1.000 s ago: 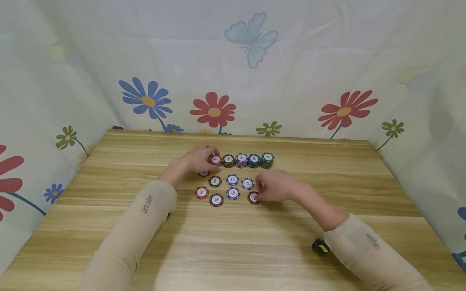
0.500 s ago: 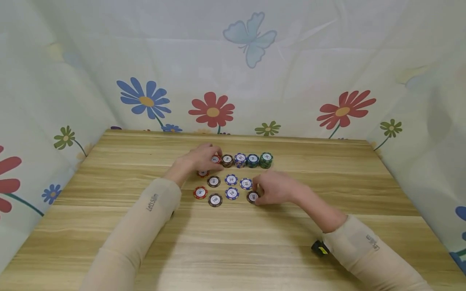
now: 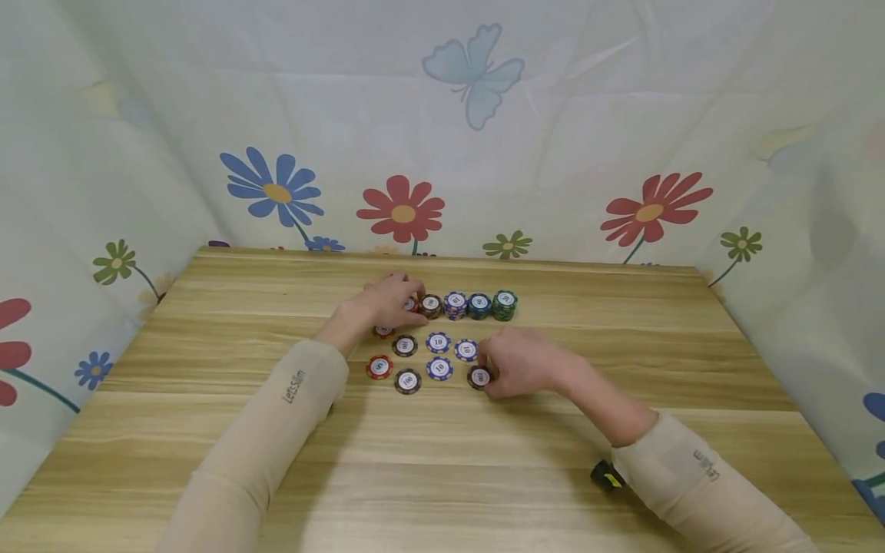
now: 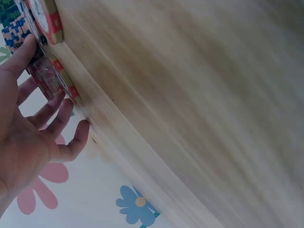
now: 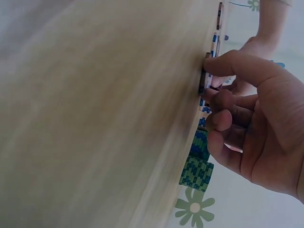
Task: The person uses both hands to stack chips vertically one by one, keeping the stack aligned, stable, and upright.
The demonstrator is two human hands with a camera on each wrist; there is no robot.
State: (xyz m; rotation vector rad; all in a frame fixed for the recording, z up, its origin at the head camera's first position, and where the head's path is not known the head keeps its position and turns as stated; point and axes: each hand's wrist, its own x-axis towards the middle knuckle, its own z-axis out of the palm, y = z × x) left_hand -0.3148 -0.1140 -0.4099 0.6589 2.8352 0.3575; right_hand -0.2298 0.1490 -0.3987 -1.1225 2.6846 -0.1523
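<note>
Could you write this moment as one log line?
Left hand: curled around red chip stack | right hand: pinching dark chip | alongside: four more stacks | table: loose chips lying flat

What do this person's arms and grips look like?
The left sleeve and right sleeve are cream, plain but for dark lettering; the left one appears to read "LetsSlim". A small black object with a yellow mark shows beside the right sleeve. The left grip and right grip are ungloved human hands.
</note>
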